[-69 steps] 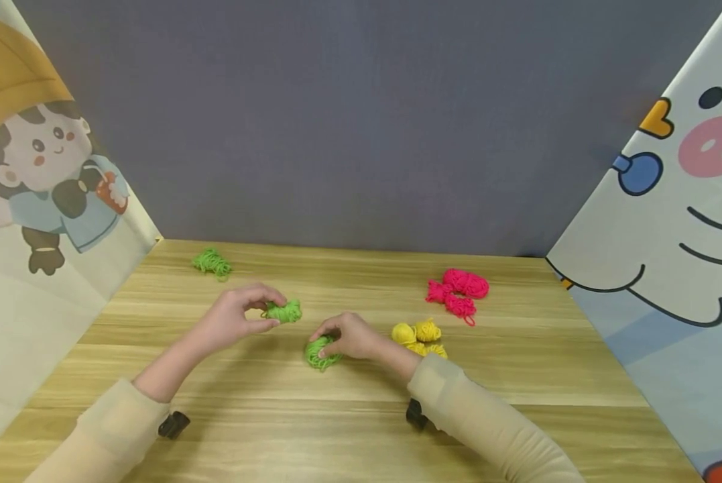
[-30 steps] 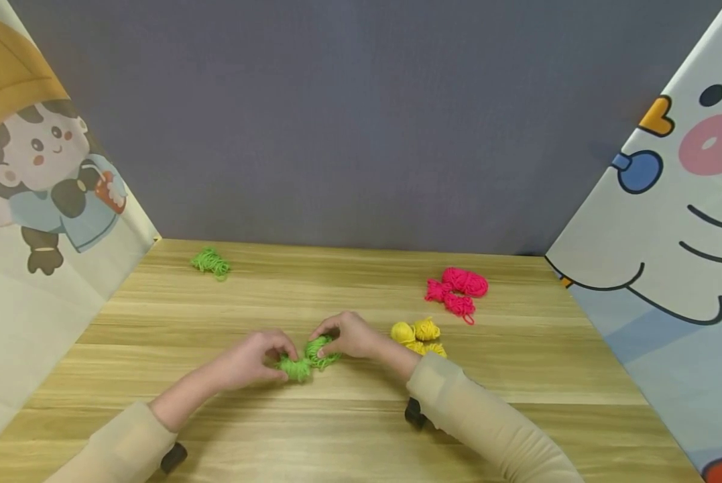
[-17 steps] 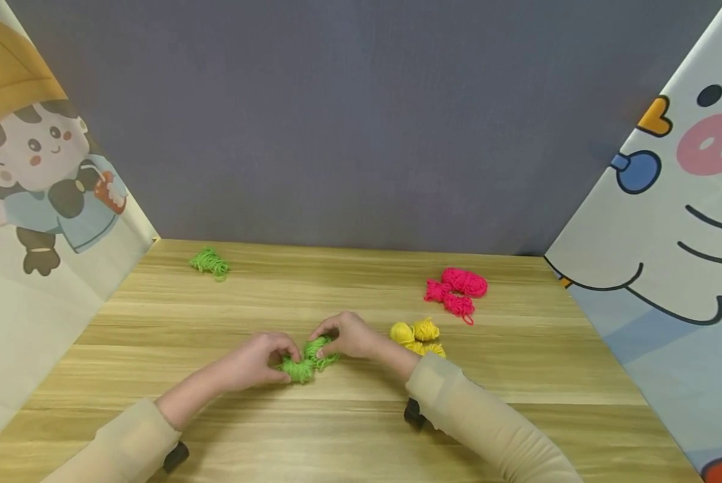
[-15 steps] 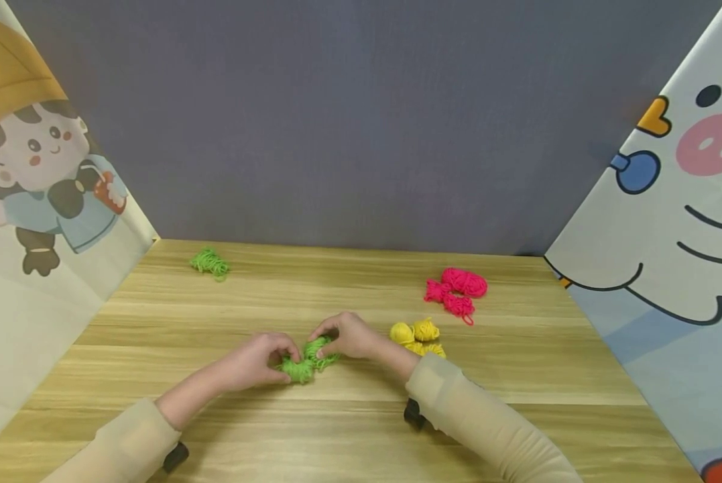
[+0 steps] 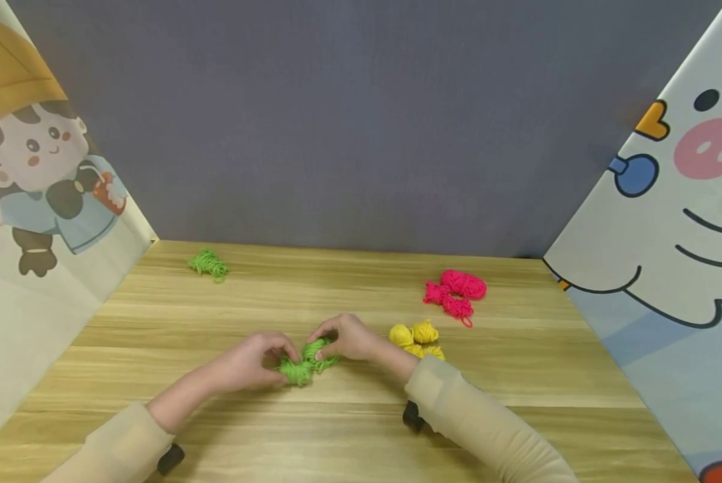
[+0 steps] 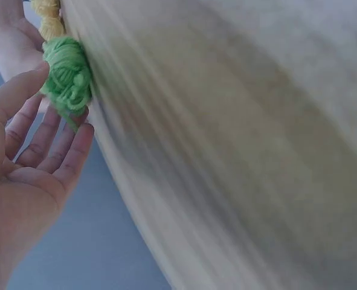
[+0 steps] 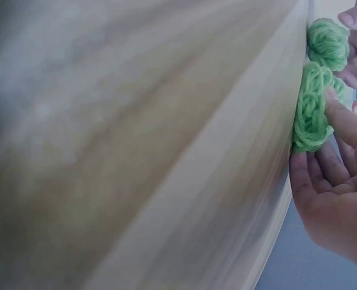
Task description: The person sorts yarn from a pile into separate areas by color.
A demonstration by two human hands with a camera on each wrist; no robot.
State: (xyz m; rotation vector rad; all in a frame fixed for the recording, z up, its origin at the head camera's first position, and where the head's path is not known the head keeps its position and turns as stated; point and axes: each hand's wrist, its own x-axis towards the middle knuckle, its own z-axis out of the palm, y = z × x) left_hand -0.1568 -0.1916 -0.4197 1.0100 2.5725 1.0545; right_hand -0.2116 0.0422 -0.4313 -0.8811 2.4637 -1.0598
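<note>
Two small green yarn skeins lie side by side on the wooden tabletop (image 5: 312,429), their ends meeting. My left hand (image 5: 255,362) holds the nearer left skein (image 5: 296,373), its thumb and fingertips on either side of it. My right hand (image 5: 350,337) pinches the other skein (image 5: 314,350) between thumb and fingers. In the right wrist view this skein (image 7: 312,115) shows looped strands under my thumb, and the left skein (image 7: 328,45) sits just beyond, by the left hand's fingertips. The left wrist view has green yarn (image 6: 66,72) beside my left thumb.
A third green yarn skein (image 5: 208,263) lies at the far left. Several yellow skeins (image 5: 400,335) are grouped right of my right hand, with pink skeins (image 5: 464,284) behind them. A grey panel (image 5: 348,134) stands at the back, printed panels at both sides.
Over the last seconds my left hand brought its green skein rightward and nearer, down against the other one. My right hand has stayed on its skein.
</note>
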